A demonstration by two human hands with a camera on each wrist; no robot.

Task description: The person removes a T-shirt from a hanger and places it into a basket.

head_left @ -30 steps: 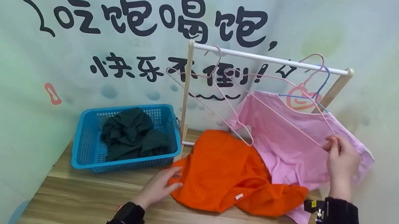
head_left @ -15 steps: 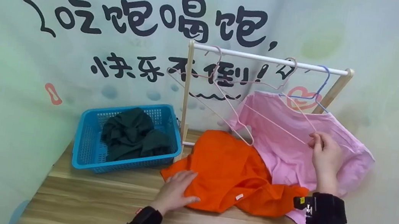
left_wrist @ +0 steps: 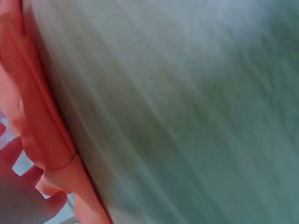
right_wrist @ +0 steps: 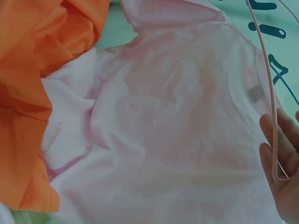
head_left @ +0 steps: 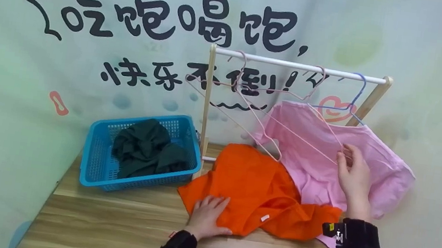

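Note:
My left hand (head_left: 208, 220) lies with spread fingers on the near left part of an orange garment (head_left: 243, 182), which is bunched on the table. The right hand (head_left: 355, 176) is at the right end of a bare pink hanger (head_left: 326, 120); in the right wrist view, that hanger's corner (right_wrist: 275, 172) crosses the palm, and the fingers look fairly straight. This hanger's hook sits on the rail of a small clothes rack (head_left: 272, 60). Behind the hand, a pink shirt (head_left: 315, 153) hangs on a blue hanger (head_left: 361, 91), its lower part partly hidden by the orange garment.
Another bare pink hanger (head_left: 254, 113) hangs at the rail's left. To the left of the rack, a blue basket (head_left: 89, 153) holds a dark green garment (head_left: 141, 143). The wooden table (head_left: 106, 220) meets a printed wall backdrop (head_left: 16, 92).
The right hand has moved left with the pink hanger, whose hook has come down onto the rail. My left hand has slid right and down onto the orange garment.

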